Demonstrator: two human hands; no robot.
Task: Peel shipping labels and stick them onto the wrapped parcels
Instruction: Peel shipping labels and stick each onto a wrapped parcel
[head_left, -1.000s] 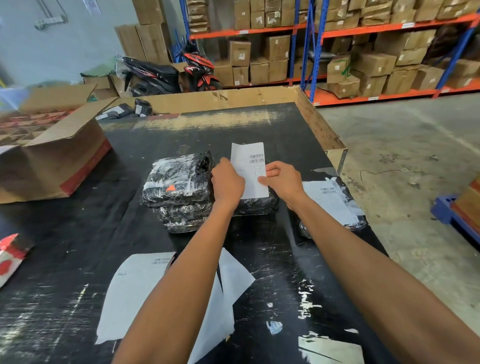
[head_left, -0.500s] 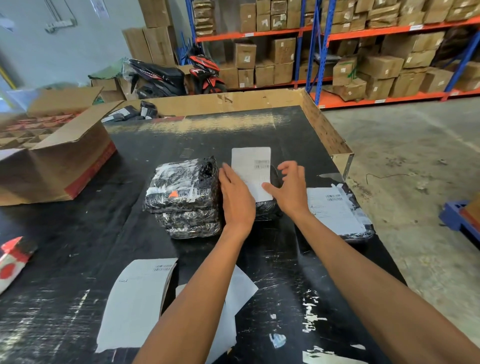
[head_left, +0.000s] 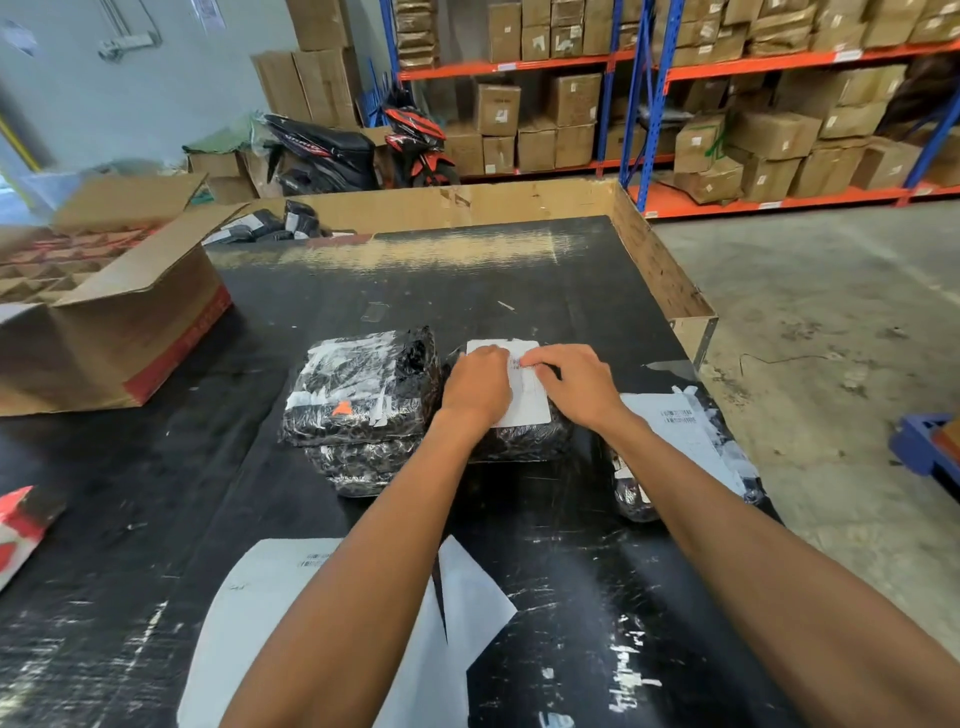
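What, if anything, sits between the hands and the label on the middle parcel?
Nothing visible. The left hand and right hand both lie flat on the white label, pressing it onto the middle parcel. The stacked parcels sit beside it, out of the way.

No text is legible. The shipping label (head_left: 524, 395) on the middle parcel (head_left: 519, 441), the labelled parcel (head_left: 675, 431) on the right and the loose sheet (head_left: 270, 597) carry barcodes (print too small to read).
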